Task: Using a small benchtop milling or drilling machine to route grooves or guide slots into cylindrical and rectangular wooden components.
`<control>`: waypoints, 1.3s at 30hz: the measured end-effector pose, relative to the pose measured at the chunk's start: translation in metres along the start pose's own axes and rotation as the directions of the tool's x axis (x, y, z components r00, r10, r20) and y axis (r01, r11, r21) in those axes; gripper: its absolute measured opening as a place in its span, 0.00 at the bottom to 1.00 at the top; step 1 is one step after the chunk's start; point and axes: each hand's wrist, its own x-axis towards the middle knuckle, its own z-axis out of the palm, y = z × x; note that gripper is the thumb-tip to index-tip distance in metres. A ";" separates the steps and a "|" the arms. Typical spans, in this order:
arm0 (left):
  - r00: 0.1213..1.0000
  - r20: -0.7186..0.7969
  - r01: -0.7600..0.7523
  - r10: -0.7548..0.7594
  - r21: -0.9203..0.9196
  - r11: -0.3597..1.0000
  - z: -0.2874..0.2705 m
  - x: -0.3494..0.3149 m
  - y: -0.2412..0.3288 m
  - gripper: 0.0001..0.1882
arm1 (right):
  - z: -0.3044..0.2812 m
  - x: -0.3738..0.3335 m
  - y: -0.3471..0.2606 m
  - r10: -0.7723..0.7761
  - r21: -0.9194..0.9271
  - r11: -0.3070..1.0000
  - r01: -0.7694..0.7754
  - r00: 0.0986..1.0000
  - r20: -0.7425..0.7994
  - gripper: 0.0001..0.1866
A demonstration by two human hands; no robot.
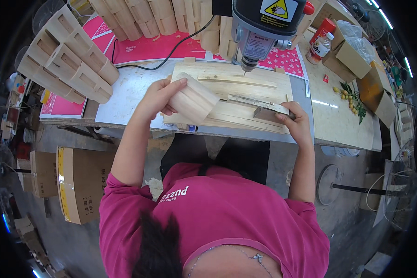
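Left hand (158, 96): your fingers wrapped round a pale wooden block (193, 97), lifted.
Right hand (295, 121): closed, pinching a dark wood strip (268, 114).
Drill press (259, 28): beyond both hands.

A pale grey workbench top (125, 88) stands on a grey concrete floor (78, 241). Brown cardboard boxes (81, 183) sit below left; bright ceiling strip lights (384, 18) glare upper right.

A yellow triangle warning label (278, 8) is sitting atop the drill head, a pale rectangular label (258, 46) below it. Open brown cartons (352, 58) are crowding the desk's right end beside a red can (323, 28) and a white-labelled bottle (320, 47). Brown boxes (81, 183) are standing on the floor at left.
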 end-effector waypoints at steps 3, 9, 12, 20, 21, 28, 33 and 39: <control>0.996 -0.019 0.089 -0.090 -0.032 0.996 0.013 -0.001 -0.009 0.36 | -0.001 0.000 0.003 -0.041 0.032 0.999 0.040 0.999 0.030 0.13; 0.991 0.017 0.133 -0.132 -0.019 0.991 0.035 0.000 -0.033 0.39 | 0.000 0.004 0.005 -0.077 0.024 0.997 0.076 0.996 0.041 0.13; 0.993 -0.013 0.120 -0.120 -0.052 0.991 0.045 -0.005 -0.033 0.40 | -0.001 0.005 0.005 -0.051 0.043 0.998 0.049 0.998 0.045 0.13; 0.996 -0.088 0.041 -0.032 0.099 0.994 0.045 0.001 -0.031 0.40 | -0.003 0.002 0.009 -0.093 0.026 0.995 0.092 0.994 0.048 0.14; 0.994 -0.101 0.055 -0.041 0.137 0.989 0.045 0.002 -0.029 0.40 | -0.004 0.003 0.010 -0.098 0.039 0.995 0.096 0.994 0.050 0.14; 0.994 -0.107 0.036 -0.012 0.229 0.973 0.044 0.005 -0.027 0.40 | -0.009 0.009 0.008 -0.102 0.015 0.995 0.102 0.993 0.058 0.13; 0.981 -0.139 -0.073 0.139 0.399 0.914 0.045 0.009 -0.032 0.38 | -0.013 0.022 0.014 -0.051 0.074 0.996 0.042 0.991 0.123 0.12; 0.998 0.054 0.033 -0.039 0.111 0.993 0.080 -0.001 -0.020 0.32 | 0.002 0.024 0.010 -0.111 0.052 0.993 0.105 0.985 0.130 0.11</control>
